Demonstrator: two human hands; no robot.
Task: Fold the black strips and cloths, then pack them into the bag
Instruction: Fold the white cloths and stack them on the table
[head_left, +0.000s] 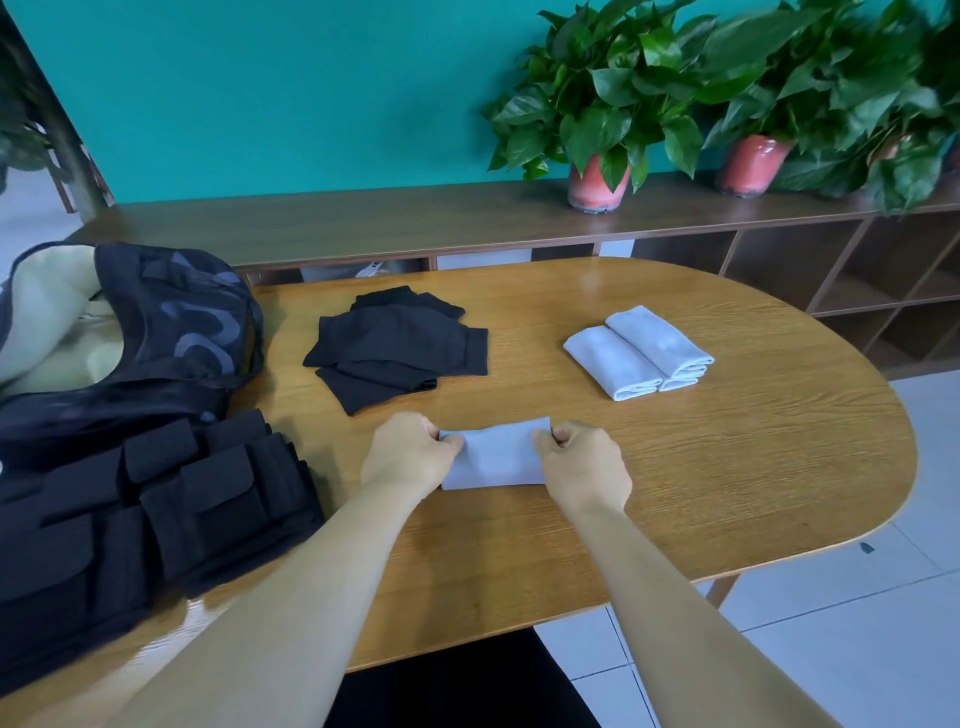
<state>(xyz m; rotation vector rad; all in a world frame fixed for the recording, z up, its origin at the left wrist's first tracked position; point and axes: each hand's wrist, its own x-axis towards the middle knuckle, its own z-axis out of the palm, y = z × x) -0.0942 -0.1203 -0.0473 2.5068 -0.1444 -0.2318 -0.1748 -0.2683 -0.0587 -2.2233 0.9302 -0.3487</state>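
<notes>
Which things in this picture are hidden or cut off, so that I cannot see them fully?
- Bag: the head view's left edge cuts it off.
- White cloth: its ends are covered by the left hand and right hand.
- Black pile: piece count unclear, pieces overlap.

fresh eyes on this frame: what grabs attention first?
The pale grey cloth at the near middle of the wooden oval table, pinched at either end by the left hand and right hand. Behind it lie a heap of black cloths and two folded white cloths; the open black bag sits far left.
</notes>
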